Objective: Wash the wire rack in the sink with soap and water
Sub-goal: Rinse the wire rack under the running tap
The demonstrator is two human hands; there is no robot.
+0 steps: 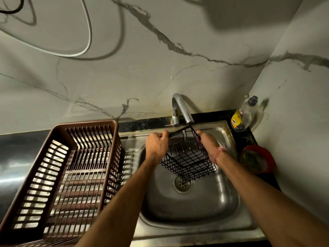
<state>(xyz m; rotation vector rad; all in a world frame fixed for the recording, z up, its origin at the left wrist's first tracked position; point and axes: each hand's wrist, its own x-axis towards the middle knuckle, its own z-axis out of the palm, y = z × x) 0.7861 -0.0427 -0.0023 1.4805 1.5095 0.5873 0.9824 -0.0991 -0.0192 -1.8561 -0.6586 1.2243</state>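
One black wire rack (188,155), tilted, held over the single stainless-steel sink (194,207) beneath one chrome tap (181,109). Left hand (156,145) and right hand (207,142) each grip an opposite rim, fingers curled. One brown slatted plastic basket (62,175) stands left; one soap bottle (243,116) stands right.

Both my forearms reach forward from the bottom of the view, bare to the elbows, converging toward each other. My left hand (156,144) shows its back to me — fingers curled tight, knuckles up, thumb tucked toward the far side, clamped on the wire rack (188,157). My right hand (207,142) sits just across from it, fingers bent over the rack's far edge, with a pink thread tied round the wrist.
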